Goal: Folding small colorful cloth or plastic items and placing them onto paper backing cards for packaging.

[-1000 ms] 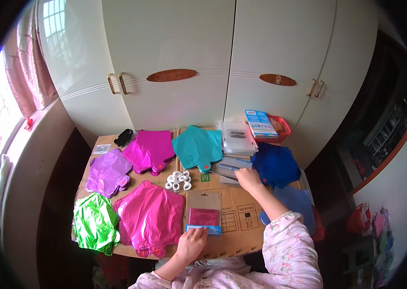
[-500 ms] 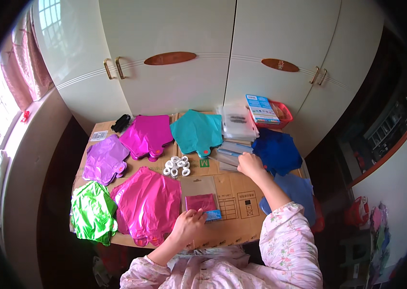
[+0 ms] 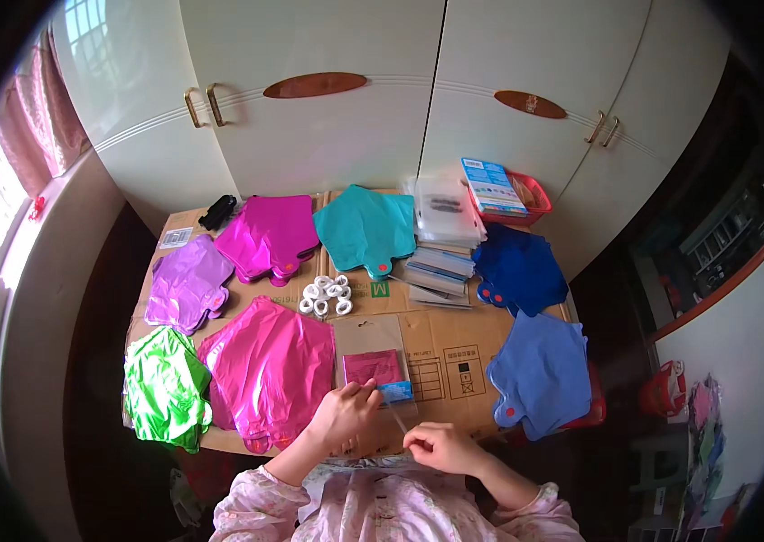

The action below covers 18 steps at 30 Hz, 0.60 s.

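Observation:
A flat clear plastic bag (image 3: 371,332) lies on the cardboard in front of me, with a folded magenta foil piece (image 3: 371,366) and a blue strip in it. My left hand (image 3: 346,415) is at the bag's near left side, fingers curled together on its edge. Just to the right, my right hand (image 3: 440,447) pinches a thin pale strip (image 3: 400,419) that slants up toward the bag; whether it is a straw or a film edge is unclear. A stack of pink star-shaped foil balloons (image 3: 269,370) is beside my left hand.
More foil balloon stacks lie around: green (image 3: 165,388), lilac (image 3: 185,282), purple (image 3: 269,237), teal (image 3: 364,228), dark blue (image 3: 522,271), light blue (image 3: 543,370). White ribbon rolls (image 3: 326,294), clear bags (image 3: 440,271) and a red basket (image 3: 526,217) stand among them. Cabinet doors (image 3: 318,135) rise behind.
My right hand has come back from the clear bag stack toward me, now with a thin strip in its fingers. My left hand stays by the bag. The view has shifted slightly.

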Tool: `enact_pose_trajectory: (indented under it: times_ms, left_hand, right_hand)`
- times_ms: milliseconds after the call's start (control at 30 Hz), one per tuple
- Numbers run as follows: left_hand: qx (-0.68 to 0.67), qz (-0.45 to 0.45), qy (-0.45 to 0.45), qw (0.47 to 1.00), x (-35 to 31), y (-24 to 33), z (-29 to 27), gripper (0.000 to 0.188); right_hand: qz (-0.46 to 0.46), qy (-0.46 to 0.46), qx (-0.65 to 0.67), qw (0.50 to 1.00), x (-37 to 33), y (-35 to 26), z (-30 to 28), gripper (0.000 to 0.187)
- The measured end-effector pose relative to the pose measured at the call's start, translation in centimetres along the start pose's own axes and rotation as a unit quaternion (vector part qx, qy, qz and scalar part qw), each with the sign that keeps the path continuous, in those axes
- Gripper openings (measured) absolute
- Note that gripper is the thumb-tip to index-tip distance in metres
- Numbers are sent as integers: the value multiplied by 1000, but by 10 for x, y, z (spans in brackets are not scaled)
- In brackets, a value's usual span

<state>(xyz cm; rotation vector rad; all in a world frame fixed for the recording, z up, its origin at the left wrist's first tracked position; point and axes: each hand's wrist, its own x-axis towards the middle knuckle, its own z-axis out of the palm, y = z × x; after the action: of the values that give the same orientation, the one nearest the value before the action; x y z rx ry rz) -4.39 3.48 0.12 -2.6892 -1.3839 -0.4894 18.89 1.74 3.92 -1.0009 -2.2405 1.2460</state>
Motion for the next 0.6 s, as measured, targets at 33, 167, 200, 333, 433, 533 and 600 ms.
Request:
enact_pose_trajectory:
  times_ms: [33, 167, 200, 333, 433, 533, 600]
  left_hand:
    - [7, -3, 0, 1000, 0, 0, 0, 22]
    - [18, -9, -13, 1000, -1, 1, -2, 21]
    - [18, -6, -14, 1000, -1, 1, -2, 20]
    - [21, 2, -17, 1000, -3, 3, -5, 19]
    - [21, 4, -27, 999, -1, 5, -8, 18]
    - [-2, -12, -59, 998, 1, 7, -11, 19]
    - [-8, -8, -55, 998, 0, 6, -10, 19]
  right_hand:
    - [23, 7, 31, 999, -1, -1, 6, 8]
    - [30, 50, 51, 997, -3, 8, 27, 8]
    - [37, 76, 33, 996, 0, 13, 31, 8]
    - [54, 170, -45, 983, 10, 22, 37, 8]
    - [44, 204, -98, 973, 20, 30, 39, 10]
    - [13, 192, -141, 971, 34, 38, 35, 14]
    - [-6, 163, -156, 974, 39, 41, 27, 18]
